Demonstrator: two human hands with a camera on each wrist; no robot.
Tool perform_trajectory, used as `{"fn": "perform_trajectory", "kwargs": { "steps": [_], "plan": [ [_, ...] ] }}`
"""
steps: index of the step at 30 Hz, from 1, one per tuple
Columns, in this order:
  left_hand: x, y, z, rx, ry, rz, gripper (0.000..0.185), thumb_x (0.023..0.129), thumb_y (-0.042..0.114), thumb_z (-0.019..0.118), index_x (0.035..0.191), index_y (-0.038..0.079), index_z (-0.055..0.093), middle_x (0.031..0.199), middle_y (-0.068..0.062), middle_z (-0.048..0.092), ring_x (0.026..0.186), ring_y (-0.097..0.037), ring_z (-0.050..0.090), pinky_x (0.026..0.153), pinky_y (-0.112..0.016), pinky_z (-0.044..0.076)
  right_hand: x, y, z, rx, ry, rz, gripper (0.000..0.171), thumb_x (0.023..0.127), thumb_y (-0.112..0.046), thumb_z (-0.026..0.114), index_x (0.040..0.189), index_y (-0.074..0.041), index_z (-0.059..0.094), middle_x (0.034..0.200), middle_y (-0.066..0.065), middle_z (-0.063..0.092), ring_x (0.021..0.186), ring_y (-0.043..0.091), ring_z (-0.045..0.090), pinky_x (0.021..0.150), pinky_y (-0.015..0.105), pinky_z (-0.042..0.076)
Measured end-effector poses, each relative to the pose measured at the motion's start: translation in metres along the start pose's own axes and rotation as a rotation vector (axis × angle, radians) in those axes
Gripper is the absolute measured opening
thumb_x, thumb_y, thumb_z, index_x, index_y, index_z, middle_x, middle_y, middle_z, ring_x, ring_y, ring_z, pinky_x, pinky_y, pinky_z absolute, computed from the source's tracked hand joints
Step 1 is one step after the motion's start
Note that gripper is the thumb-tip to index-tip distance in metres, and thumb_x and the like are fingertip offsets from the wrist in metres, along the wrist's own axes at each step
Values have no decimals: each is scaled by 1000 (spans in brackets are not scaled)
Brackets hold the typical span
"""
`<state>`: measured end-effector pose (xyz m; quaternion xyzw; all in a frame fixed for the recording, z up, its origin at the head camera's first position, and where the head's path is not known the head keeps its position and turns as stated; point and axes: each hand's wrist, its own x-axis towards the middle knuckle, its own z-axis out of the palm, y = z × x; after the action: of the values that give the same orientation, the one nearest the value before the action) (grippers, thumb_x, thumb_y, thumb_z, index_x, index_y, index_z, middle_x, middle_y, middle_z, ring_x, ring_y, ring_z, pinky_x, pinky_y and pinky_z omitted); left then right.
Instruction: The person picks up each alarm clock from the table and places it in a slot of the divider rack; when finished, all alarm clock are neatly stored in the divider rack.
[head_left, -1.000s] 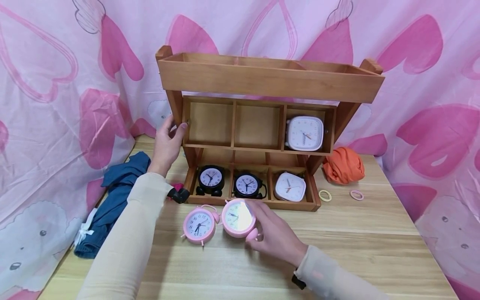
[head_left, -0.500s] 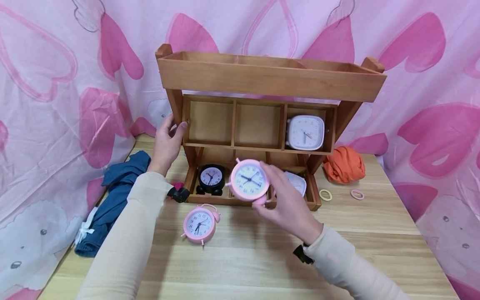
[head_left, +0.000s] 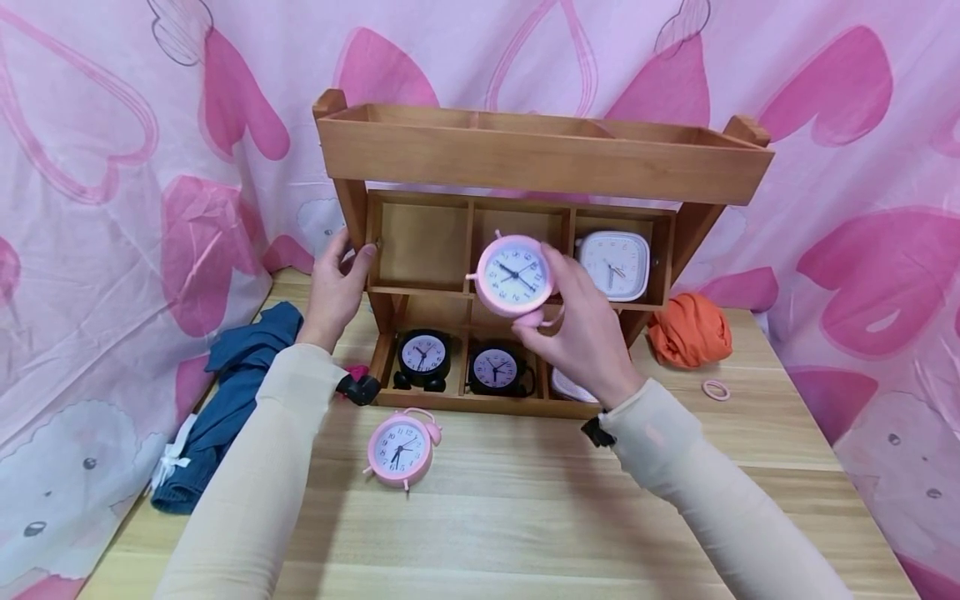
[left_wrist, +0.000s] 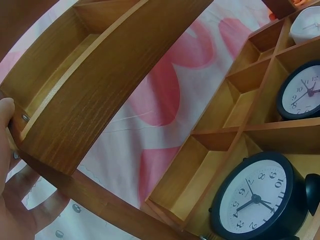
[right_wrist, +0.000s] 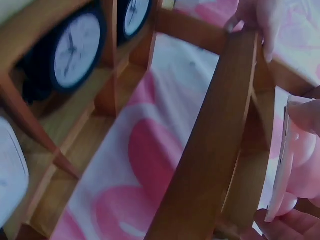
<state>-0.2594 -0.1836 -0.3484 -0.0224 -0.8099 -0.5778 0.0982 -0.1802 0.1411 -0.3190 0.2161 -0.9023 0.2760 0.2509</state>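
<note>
My right hand [head_left: 581,321] holds a pink twin-bell alarm clock [head_left: 515,275] in front of the middle compartment of the wooden shelf's [head_left: 540,162] second tier. The clock is tilted, its bell and handle low at the right. In the right wrist view, fingers and thumb pinch the clock [right_wrist: 300,160] from both sides. At the shelf's left side, my left hand [head_left: 335,292] grips the frame, thumb in front. The left wrist view shows this hand [left_wrist: 17,195] around the side post. Another pink alarm clock [head_left: 400,450] lies face up on the table.
A white square clock [head_left: 615,265] sits in the second tier's right compartment. Below are two black alarm clocks [head_left: 423,357] [head_left: 495,368] and a partly hidden white clock [head_left: 573,387]. Blue cloth [head_left: 232,400] lies left, an orange cloth bundle [head_left: 690,330] and a pink ring [head_left: 716,390] right.
My right hand has lifted the pink alarm clock off the table, up past the bottom tier to the second tier. My left hand has stayed on the shelf.
</note>
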Motion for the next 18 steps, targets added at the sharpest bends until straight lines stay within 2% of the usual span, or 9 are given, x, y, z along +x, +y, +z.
{"fn": "perform_trajectory", "kwargs": {
  "steps": [5, 10, 14, 18],
  "plan": [
    [-1, 1, 0, -4, 4, 6, 59, 98, 51, 52, 153, 36, 32, 158, 1, 37, 144, -28, 39, 111, -49, 41, 17, 11, 7, -98, 102, -15, 88, 74, -30, 80, 150, -16, 38, 139, 16, 54, 123, 35, 52, 104, 53, 43],
    [-1, 1, 1, 5, 4, -2, 60, 97, 54, 51, 152, 38, 33, 157, 2, 37, 143, -28, 40, 109, -49, 43, 22, 18, 16, -191, 163, 5, 83, 74, -34, 78, 147, -16, 43, 138, 16, 55, 123, 40, 46, 103, 57, 34],
    [-1, 0, 1, 8, 7, 3, 60, 97, 55, 51, 152, 39, 32, 157, 3, 38, 143, -27, 41, 109, -48, 43, 26, 18, 22, -237, 170, 41, 84, 74, -38, 80, 147, -19, 43, 135, 15, 56, 124, 41, 44, 100, 59, 30],
    [-1, 1, 0, 8, 10, 11, 60, 98, 54, 51, 152, 38, 32, 157, 2, 37, 143, -27, 40, 111, -47, 42, 34, 13, 26, -259, 132, 81, 88, 73, -43, 82, 148, -21, 41, 136, 14, 55, 126, 41, 39, 99, 60, 25]
  ]
}}
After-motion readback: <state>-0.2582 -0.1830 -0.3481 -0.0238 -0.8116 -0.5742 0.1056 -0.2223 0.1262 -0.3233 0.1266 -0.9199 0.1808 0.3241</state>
